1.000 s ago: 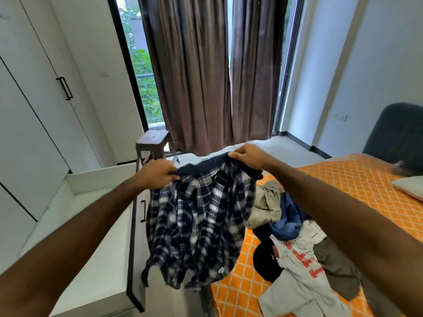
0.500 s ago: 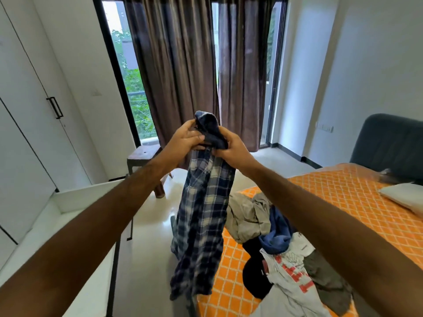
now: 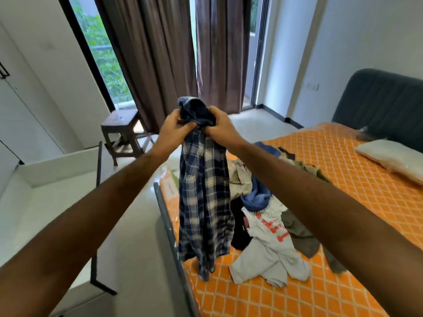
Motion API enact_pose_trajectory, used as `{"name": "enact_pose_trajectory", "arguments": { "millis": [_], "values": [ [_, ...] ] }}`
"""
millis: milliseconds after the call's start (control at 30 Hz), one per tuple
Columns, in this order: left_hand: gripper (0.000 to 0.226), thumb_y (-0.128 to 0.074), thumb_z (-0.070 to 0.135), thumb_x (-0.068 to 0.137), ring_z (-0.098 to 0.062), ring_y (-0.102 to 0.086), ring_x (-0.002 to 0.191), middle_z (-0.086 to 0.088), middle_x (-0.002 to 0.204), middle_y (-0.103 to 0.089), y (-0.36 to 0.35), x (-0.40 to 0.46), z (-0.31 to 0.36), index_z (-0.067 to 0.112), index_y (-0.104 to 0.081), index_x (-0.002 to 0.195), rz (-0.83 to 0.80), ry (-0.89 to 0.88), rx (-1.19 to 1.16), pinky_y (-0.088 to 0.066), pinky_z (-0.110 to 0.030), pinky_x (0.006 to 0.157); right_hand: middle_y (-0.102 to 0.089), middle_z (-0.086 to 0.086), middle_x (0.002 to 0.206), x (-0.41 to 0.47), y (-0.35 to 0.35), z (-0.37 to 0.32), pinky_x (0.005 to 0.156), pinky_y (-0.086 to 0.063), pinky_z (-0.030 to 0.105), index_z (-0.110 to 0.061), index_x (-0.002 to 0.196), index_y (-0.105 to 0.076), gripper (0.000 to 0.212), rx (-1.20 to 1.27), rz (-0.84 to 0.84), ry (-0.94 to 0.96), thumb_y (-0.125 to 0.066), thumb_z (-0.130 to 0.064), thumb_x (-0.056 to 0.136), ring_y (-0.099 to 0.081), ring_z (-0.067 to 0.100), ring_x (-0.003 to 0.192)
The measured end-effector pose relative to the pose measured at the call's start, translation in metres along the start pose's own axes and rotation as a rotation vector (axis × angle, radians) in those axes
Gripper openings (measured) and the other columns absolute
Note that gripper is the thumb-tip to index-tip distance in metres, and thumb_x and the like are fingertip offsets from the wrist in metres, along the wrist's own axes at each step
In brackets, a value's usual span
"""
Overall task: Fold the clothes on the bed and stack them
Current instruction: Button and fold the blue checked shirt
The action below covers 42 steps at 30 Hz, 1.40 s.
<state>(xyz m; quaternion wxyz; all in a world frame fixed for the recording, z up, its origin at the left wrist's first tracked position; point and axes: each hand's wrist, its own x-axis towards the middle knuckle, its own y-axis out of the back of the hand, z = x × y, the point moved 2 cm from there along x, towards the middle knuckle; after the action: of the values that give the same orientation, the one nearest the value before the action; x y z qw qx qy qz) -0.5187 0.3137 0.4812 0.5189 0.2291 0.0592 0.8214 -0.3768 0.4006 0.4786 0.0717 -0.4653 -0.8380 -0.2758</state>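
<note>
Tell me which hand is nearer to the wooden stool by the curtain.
Left. The left hand grips the plaid shirt on the side toward the wooden stool; the right hand grips the shirt on the far side, toward the bed.

A single head-worn wide-angle camera looks forward and down from beside the bed (image 3: 343,202), facing the curtains (image 3: 160,65), close above both outstretched forearms.

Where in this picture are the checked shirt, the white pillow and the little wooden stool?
checked shirt (image 3: 206,202), head view, on the hanging body of the cloth.
white pillow (image 3: 393,156), head view, on the middle of its top face.
wooden stool (image 3: 120,117), head view, on the seat.
</note>
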Motion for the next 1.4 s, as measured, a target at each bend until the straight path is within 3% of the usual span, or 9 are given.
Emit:
{"name": "enact_pose_trajectory", "arguments": {
  "millis": [133,233,400,567,633,733,800,1000,1400],
  "values": [
    [0.034,-0.065,0.022,0.097,-0.029,-0.066,0.101,-0.005,0.106,-0.062,-0.044,-0.031,-0.093,0.025,-0.048,0.126,-0.155,0.215,0.082,-0.058,-0.041,0.079,-0.064,0.013,0.089,-0.036,-0.034,0.1,0.069,-0.052,0.047,-0.004,0.1,-0.057,0.033,-0.082,-0.137,-0.181,-0.06,-0.006,0.067,-0.064,0.025,0.082],
    [0.031,-0.058,0.03,0.101,-0.017,-0.062,0.092,-0.002,0.106,-0.064,-0.066,-0.038,-0.154,0.019,-0.054,0.13,-0.235,0.286,0.195,-0.047,-0.019,0.07,-0.061,0.011,0.108,-0.056,-0.055,0.163,0.077,-0.051,0.03,0.001,0.121,-0.053,0.05,-0.054,-0.233,-0.319,-0.074,-0.004,0.076,-0.061,0.01,0.091],
    [0.033,-0.045,0.029,0.106,-0.036,-0.063,0.092,-0.023,0.095,-0.068,-0.104,-0.04,-0.295,0.005,-0.061,0.09,-0.279,0.514,0.325,-0.04,-0.038,0.073,-0.059,0.006,0.125,-0.11,-0.097,0.32,0.094,-0.054,0.046,-0.012,0.131,-0.047,0.063,-0.086,-0.388,-0.692,-0.082,-0.023,0.081,-0.06,0.025,0.117],
    [0.026,-0.059,0.017,0.098,-0.025,-0.053,0.075,-0.003,0.07,-0.053,-0.165,-0.054,-0.416,0.009,-0.054,0.075,-0.404,0.6,0.344,-0.032,-0.025,0.055,-0.054,0.017,0.132,-0.174,-0.119,0.437,0.099,-0.046,0.048,-0.004,0.132,-0.05,0.072,-0.266,-0.395,-0.837,-0.078,-0.028,0.071,-0.055,0.032,0.122],
    [0.011,-0.068,0.012,0.092,-0.028,-0.057,0.088,-0.008,0.088,-0.059,-0.185,-0.054,-0.454,0.004,-0.061,0.093,-0.401,0.604,0.314,-0.037,-0.023,0.066,-0.036,0.018,0.151,-0.189,-0.115,0.474,0.106,-0.04,0.044,-0.008,0.145,-0.041,0.08,-0.467,-0.411,-0.872,-0.08,-0.025,0.077,-0.043,0.037,0.134],
    [0.067,-0.079,0.041,0.082,-0.035,-0.044,0.13,-0.015,0.142,-0.04,-0.21,-0.063,-0.517,0.018,-0.048,0.137,-0.535,0.618,0.371,-0.042,-0.046,0.105,-0.013,0.007,0.165,-0.214,-0.11,0.524,0.114,-0.028,0.054,-0.027,0.159,-0.015,0.101,-0.686,-0.513,-0.924,-0.078,-0.042,0.082,-0.022,0.041,0.148],
    [0.095,-0.075,0.066,0.075,-0.039,-0.021,0.146,-0.008,0.162,-0.015,-0.23,-0.079,-0.558,0.038,-0.026,0.151,-0.685,0.619,0.518,-0.03,-0.06,0.114,0.008,0.002,0.168,-0.225,-0.112,0.556,0.114,-0.014,0.068,-0.039,0.159,0.002,0.113,-0.7,-0.598,-1.005,-0.076,-0.055,0.08,0.003,0.04,0.153],
    [0.071,-0.067,0.048,0.09,-0.039,-0.022,0.146,-0.007,0.162,-0.024,-0.284,-0.101,-0.589,0.031,-0.034,0.15,-0.526,0.557,0.744,-0.032,-0.07,0.104,0.042,-0.005,0.158,-0.237,-0.126,0.623,0.104,0.009,0.083,-0.049,0.152,0.022,0.119,-0.844,-0.701,-0.949,-0.048,-0.094,0.068,0.035,0.038,0.146],
    [0.051,-0.064,0.021,0.094,-0.042,-0.038,0.126,-0.016,0.15,-0.037,-0.351,-0.068,-0.606,0.025,-0.045,0.141,-0.392,0.416,0.86,-0.039,-0.061,0.092,0.061,-0.002,0.142,-0.245,-0.135,0.676,0.092,0.02,0.086,-0.044,0.141,0.042,0.113,-0.823,-0.784,-0.949,-0.034,-0.094,0.074,0.049,0.045,0.134]
  ]
}}
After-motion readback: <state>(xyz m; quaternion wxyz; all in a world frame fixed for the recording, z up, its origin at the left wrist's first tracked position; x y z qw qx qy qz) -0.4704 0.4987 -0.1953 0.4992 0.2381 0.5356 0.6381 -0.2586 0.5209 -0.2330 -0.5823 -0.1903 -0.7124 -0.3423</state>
